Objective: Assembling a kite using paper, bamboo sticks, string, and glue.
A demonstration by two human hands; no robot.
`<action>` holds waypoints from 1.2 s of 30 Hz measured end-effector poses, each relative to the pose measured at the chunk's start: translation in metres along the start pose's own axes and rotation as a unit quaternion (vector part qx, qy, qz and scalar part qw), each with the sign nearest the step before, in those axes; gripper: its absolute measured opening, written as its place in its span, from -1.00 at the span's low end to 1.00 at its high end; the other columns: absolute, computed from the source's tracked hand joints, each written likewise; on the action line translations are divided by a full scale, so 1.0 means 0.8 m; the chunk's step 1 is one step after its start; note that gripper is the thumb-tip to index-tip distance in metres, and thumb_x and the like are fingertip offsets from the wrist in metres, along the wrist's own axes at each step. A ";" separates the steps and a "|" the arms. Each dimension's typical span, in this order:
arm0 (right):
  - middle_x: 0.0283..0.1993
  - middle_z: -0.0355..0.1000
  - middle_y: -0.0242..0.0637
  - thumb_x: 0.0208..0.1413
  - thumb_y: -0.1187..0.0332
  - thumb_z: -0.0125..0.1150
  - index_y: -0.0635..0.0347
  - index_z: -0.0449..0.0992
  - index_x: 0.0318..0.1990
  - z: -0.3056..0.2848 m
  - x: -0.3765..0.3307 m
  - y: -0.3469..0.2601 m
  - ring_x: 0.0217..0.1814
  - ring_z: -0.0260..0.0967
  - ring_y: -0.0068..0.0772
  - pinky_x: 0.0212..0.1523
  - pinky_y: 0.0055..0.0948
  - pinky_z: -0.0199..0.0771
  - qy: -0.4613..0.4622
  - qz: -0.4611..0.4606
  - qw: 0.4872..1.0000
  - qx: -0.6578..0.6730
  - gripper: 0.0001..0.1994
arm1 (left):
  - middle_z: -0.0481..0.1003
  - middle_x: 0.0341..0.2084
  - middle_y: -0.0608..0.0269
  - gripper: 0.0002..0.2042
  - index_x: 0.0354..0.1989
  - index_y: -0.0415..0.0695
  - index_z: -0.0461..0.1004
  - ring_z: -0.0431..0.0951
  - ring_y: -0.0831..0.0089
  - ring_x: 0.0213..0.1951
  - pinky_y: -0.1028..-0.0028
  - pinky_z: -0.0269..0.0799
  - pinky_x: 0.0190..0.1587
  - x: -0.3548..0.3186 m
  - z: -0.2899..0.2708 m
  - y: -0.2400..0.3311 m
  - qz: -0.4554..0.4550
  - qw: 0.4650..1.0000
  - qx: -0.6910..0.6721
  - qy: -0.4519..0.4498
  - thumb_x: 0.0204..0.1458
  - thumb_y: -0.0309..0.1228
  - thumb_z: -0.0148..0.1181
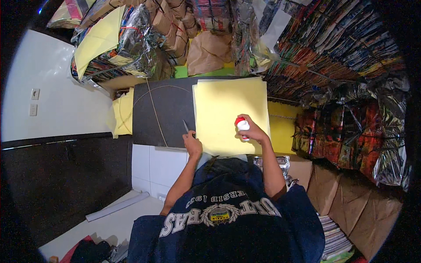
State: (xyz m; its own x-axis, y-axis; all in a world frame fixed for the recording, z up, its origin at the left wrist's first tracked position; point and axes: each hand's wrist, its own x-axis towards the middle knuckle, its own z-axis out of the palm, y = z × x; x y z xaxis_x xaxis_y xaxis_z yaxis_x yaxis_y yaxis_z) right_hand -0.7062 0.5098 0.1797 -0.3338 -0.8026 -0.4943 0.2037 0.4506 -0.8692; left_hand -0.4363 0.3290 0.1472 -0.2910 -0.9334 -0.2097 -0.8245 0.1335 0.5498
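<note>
A stack of pale yellow paper sheets (219, 105) lies on the black board (162, 109) in front of me. My right hand (254, 131) is wrapped round a small white bottle (243, 126) with a red cap, held over the right half of the sheets. At the left edge of the stack, my left hand (192, 143) is closed on a slim, pointed grey blade (185, 126) that sticks out forward over the board. Whether it belongs to a knife or scissors, I cannot tell, as the fingers hide the handle.
A thin cord (156, 116) crosses the black board. Tied stacks of folded printed sheets (324, 48) rise at the far right, with plastic-wrapped bundles (342, 136) nearer. Another wrapped bundle (127, 44) stands at the far left. Brown cardboard (335, 188) is on my right.
</note>
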 end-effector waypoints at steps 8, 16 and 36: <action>0.06 0.44 -0.31 -0.09 0.55 0.49 -0.11 0.25 0.38 -0.010 -0.042 0.013 0.04 0.48 -0.39 0.03 -0.35 0.54 0.049 -0.016 0.996 0.066 -0.17 | 0.43 -0.15 0.08 -0.62 -0.02 -0.13 0.56 0.53 0.16 -0.11 0.25 0.49 -0.03 -0.021 -0.035 0.006 0.045 0.996 -0.076 0.012 -0.06 -0.69 0.31; -0.03 0.45 -0.36 -0.03 0.62 0.39 -0.15 0.23 0.42 -0.020 -0.074 0.010 -0.14 0.49 -0.50 -0.25 -0.49 0.53 0.127 -0.056 0.982 0.127 -0.17 | 0.51 -0.14 0.11 -0.61 0.01 -0.20 0.58 0.55 0.23 -0.09 0.30 0.50 0.01 -0.038 -0.130 0.044 0.109 0.984 -0.130 0.051 -0.05 -0.70 0.27; -0.03 0.45 -0.36 0.02 0.58 0.34 -0.08 0.19 0.45 -0.055 -0.165 0.052 -0.10 0.45 -0.50 -0.16 -0.51 0.52 0.341 -0.079 0.923 0.162 -0.20 | 0.40 -0.12 0.24 -0.65 0.01 -0.15 0.57 0.43 0.54 -0.26 0.52 0.44 -0.17 -0.045 -0.139 0.291 0.332 0.873 -0.265 -0.239 0.03 -0.69 0.21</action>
State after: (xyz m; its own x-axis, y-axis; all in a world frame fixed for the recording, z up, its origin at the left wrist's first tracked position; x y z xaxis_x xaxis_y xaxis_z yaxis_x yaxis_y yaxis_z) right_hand -0.6942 0.6512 0.2084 -0.8618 -0.3662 -0.3510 0.3300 0.1207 -0.9362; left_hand -0.5639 0.3564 0.3728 -0.8931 -0.4466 0.0537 -0.0940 0.3022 0.9486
